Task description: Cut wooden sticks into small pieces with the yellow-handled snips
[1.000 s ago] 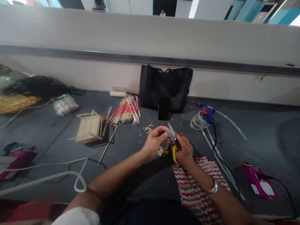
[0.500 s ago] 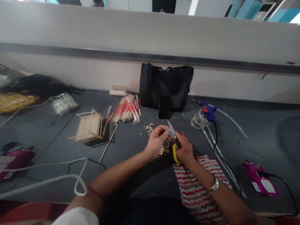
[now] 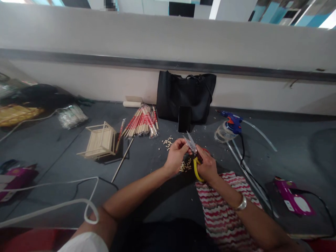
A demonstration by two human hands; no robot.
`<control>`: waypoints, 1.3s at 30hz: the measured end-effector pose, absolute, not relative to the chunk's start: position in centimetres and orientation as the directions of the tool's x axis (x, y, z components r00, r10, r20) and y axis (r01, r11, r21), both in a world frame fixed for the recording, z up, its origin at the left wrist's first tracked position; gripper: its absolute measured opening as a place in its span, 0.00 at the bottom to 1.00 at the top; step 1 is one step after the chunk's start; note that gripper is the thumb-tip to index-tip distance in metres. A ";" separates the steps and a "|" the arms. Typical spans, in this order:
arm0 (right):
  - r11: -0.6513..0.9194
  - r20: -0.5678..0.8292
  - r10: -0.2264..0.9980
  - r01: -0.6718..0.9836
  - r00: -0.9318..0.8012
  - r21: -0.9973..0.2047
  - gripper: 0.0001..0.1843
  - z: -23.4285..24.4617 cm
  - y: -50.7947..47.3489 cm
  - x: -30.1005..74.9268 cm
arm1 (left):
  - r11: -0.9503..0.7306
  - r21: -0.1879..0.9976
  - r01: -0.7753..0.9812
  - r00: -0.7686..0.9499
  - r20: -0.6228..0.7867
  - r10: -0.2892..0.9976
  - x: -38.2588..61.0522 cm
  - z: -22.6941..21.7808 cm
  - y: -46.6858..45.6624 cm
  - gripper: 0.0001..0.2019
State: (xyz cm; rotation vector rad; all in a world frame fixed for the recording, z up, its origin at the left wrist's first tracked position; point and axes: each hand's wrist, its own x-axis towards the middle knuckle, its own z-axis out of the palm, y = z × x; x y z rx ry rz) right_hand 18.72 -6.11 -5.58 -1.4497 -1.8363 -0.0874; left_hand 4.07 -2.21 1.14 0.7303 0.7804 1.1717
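Observation:
My right hand (image 3: 207, 165) is wrapped round the yellow and red handles of a pair of cutters (image 3: 194, 158), whose grey blades point up and away. My left hand (image 3: 176, 154) is pinched at the blades on something too small to make out. Below both hands lies a heap of small pale wooden bits (image 3: 186, 166) on the dark grey floor. A second scatter of bits (image 3: 166, 142) lies a little further out.
A black bag (image 3: 186, 94) leans on the wall with a dark phone (image 3: 184, 119) propped before it. Chopstick packs (image 3: 143, 123), a stick-built box (image 3: 101, 141), a loose stick (image 3: 122, 159), a blue glue gun (image 3: 232, 121) with cable, white cord (image 3: 52, 203), purple packets (image 3: 291, 198), striped cloth (image 3: 223, 206).
Both hands and the cutters have shifted slightly further away and up. The camera has tilted a little. Nothing was let go.

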 end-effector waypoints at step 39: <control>0.252 0.623 0.781 0.929 -0.032 -0.269 0.35 -4.4 -5.9 18.7 | 0.203 0.806 -0.555 0.188 -0.116 0.975 4.1 1.9 -2.3 0.06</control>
